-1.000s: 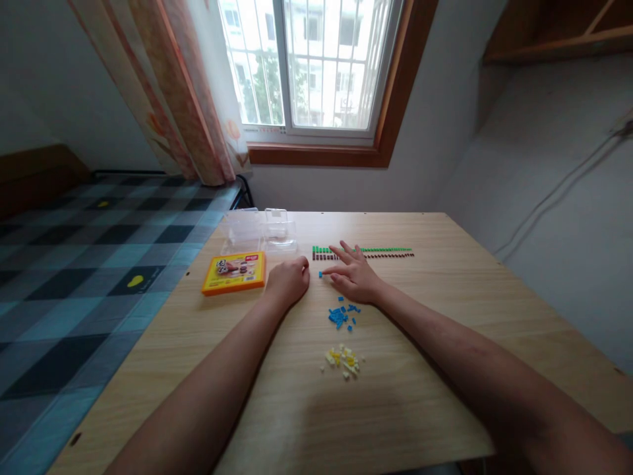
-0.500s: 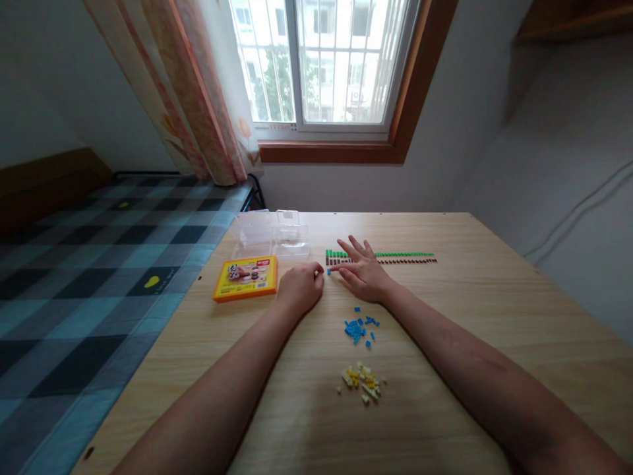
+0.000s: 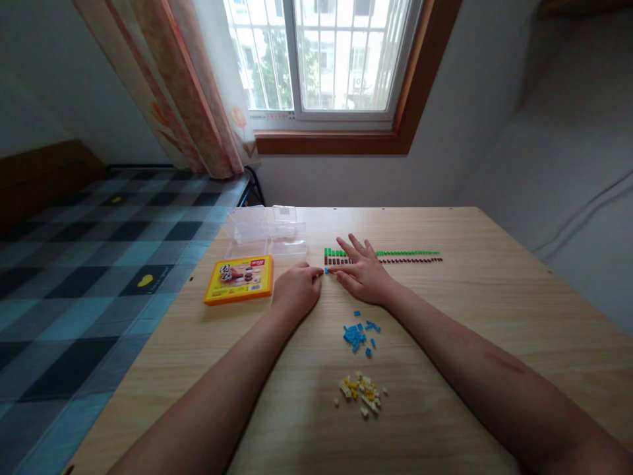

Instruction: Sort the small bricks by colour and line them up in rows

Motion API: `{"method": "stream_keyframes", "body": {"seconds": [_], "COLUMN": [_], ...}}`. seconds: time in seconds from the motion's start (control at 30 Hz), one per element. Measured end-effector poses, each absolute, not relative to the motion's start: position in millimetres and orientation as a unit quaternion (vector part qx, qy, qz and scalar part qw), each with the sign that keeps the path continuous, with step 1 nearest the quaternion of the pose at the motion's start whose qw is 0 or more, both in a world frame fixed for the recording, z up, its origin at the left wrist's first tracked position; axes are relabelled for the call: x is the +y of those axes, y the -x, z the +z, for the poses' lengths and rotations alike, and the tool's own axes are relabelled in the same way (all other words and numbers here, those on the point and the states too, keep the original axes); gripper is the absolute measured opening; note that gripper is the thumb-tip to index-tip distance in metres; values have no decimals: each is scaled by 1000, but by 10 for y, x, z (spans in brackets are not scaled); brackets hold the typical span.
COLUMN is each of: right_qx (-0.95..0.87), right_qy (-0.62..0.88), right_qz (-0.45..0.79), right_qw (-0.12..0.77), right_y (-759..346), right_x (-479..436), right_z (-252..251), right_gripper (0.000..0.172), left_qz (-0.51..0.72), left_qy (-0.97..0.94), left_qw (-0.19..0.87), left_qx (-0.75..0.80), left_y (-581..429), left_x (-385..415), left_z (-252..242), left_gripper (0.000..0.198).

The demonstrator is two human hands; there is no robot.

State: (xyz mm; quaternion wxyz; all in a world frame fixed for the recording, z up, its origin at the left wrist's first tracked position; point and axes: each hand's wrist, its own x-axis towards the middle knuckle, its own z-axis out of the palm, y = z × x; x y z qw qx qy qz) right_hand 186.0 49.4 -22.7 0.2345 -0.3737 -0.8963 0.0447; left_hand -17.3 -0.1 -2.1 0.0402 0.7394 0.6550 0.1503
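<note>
A single small blue brick point(image 3: 326, 271) lies at the left end of the rows, between my two index fingertips. My left hand point(image 3: 298, 288) rests on the table with its fingers curled and the index finger stretched to the brick's left side. Palm down and fingers spread, my right hand point(image 3: 364, 274) has its index fingertip at or very near the brick's right side. Just beyond run a row of green bricks point(image 3: 405, 253) and a row of dark brown bricks point(image 3: 410, 260), both partly hidden by my right hand.
Nearer me lie a pile of blue bricks point(image 3: 354, 337) and a pile of cream and yellow bricks point(image 3: 366, 394). Left of my left hand is a yellow-orange box point(image 3: 239, 280), with a clear plastic case point(image 3: 288, 249) behind it. A checked bed point(image 3: 163, 231) adjoins the table's left side.
My left index finger has stretched out to the right, up to the single blue brick. My right hand stays spread almost in place. The view has shifted slightly.
</note>
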Motion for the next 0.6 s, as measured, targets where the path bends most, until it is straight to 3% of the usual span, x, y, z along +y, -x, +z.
{"method": "stream_keyframes", "body": {"seconds": [0.6], "right_qx": [-895], "right_qy": [375], "right_qz": [50], "right_qw": [236], "right_y": [-1855], "right_x": [503], "right_z": [-238], "right_gripper": [30], "left_qz": [120], "left_qy": [-741], "left_qw": [44], "left_qx": [659], "left_y": [148], "left_x": [-18], "left_z": [30], "left_gripper": [36]}}
